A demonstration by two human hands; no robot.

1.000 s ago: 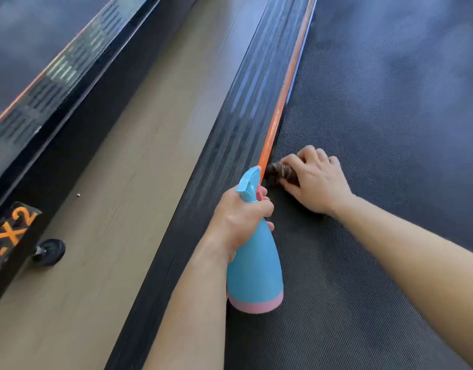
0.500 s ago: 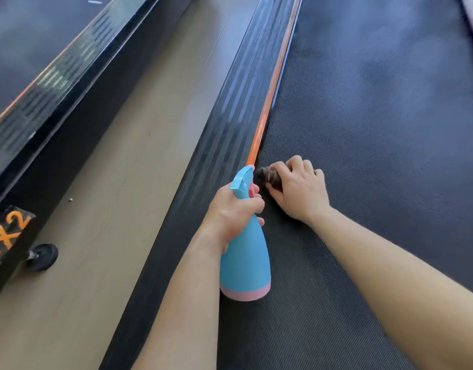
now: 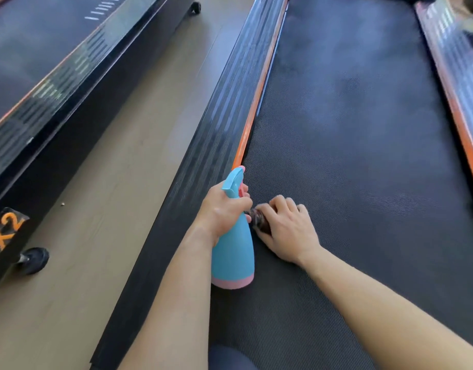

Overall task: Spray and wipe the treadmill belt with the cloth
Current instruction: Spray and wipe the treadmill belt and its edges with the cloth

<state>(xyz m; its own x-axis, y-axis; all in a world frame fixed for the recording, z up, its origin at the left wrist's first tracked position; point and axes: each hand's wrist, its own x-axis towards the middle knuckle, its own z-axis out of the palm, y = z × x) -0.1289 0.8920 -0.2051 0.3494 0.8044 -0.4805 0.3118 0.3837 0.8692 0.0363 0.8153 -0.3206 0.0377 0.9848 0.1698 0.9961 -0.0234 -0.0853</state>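
Clamped the left grip (image 3: 224, 209) round the neck of the tall blue plastic spray bottle with a pink bottom (image 3: 232, 260). Curled the right grip (image 3: 287, 232) over the small dark brown cloth (image 3: 259, 222) and pressed it on the black bumpy treadmill belt (image 3: 350, 129), right beside the bottle, near the thin orange edge strip (image 3: 256, 110). Most likely needed firm, flat pushes in long straight rows, right up to that edge.

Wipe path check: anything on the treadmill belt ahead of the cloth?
Nothing visible. The right hand holds the dark cloth down on the treadmill belt near its left edge, and the belt ahead of it lies bare. The spray bottle, gripped by the left hand, is close beside the cloth on its left, not ahead of it.
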